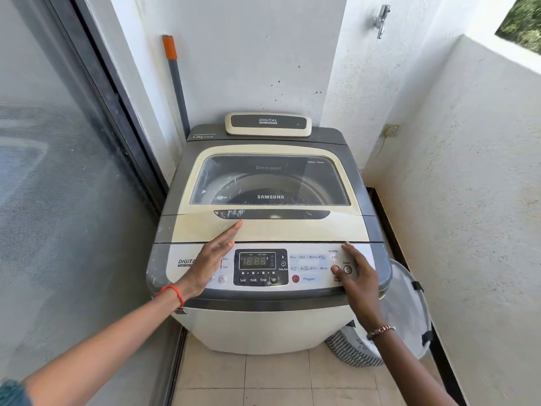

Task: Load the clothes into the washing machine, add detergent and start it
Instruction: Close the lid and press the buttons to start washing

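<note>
The washing machine [268, 230] stands in a narrow tiled corner between a glass sliding door [67, 171] on the left and white walls, and its lid [269, 183] is shut. Through the lid's clear window the drum shows with something dark low inside, too dim to tell what it is. The window reads "Detergent" near its top and "SAMSUNG" near its bottom edge; the raised panel at the back says "DIGITAL", and "6.2kg" is printed beside it. On the control panel [263, 266] the lit display [254, 261] shows "1888", with "Soak", "Wash", "Rinse" and "Spin" beneath it, "Delay Start" to its right, and "Program" beside a red button [295, 278]. The left hand [212, 257] lies flat and released across the panel's left end, fingers stretched onto the cream front of the lid. The right hand [352, 272] rests spread on the panel's right end, its thumb touching a button next to the power symbol, grasping nothing. A white laundry basket [409, 312] sits on the floor just beside the machine's right side; its contents cannot be seen. A grey pole with an orange tip [175, 83] leans in the back corner.
</note>
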Motion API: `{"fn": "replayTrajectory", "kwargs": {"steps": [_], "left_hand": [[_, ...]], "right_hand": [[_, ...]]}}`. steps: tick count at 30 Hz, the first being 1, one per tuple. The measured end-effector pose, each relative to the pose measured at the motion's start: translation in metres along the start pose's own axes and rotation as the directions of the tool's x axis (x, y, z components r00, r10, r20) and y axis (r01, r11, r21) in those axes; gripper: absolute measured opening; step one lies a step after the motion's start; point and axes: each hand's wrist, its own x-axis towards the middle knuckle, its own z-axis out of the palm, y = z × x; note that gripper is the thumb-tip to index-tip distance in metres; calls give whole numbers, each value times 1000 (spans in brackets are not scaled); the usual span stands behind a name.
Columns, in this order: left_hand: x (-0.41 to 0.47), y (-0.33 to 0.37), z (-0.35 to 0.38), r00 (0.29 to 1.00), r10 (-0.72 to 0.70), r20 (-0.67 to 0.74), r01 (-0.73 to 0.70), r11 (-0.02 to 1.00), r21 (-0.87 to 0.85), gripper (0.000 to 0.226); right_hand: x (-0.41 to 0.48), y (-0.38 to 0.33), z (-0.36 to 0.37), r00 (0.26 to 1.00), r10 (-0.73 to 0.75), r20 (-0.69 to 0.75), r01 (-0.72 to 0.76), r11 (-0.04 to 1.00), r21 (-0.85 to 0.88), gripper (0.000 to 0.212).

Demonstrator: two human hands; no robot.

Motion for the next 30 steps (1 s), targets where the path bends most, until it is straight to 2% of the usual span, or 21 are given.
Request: {"fn": "replayTrajectory", "kwargs": {"steps": [6, 9, 11, 13, 16, 18, 21, 30], "left_hand": [[1, -1, 8, 998, 17, -57, -12, 997, 78, 47], [2, -6, 11, 990, 81, -112, -54, 973, 224, 48], [3, -9, 10, 975, 167, -146, -100, 917, 387, 48], [5, -14, 4, 963, 243, -117, -138, 817, 559, 48], [8, -21, -4, 962, 269, -50, -142, 648, 748, 65], [10, -23, -6, 968, 248, -49, -122, 629, 768, 70], [10, -21, -7, 979, 203, -16, -116, 620, 776, 64], [2, -14, -10, 990, 139, -25, -76, 675, 734, 70]], "right_hand": [[2, -1, -1, 1000, 7, 16, -7, 1000, -20, 47], [4, -2, 0, 1000, 22, 3, -22, 1000, 0, 54], [7, -2, 0, 1000, 26, 7, -26, 1000, 1, 58], [8, -2, -2, 999, 24, 30, -23, 999, -28, 59], [8, -4, -3, 999, 15, 39, -13, 999, -48, 61], [8, -4, -3, 999, 13, 37, -10, 998, -57, 62], [8, -3, -4, 999, 10, 48, -6, 997, -76, 64], [7, -4, -5, 998, -7, 62, 11, 997, -70, 63]]}}
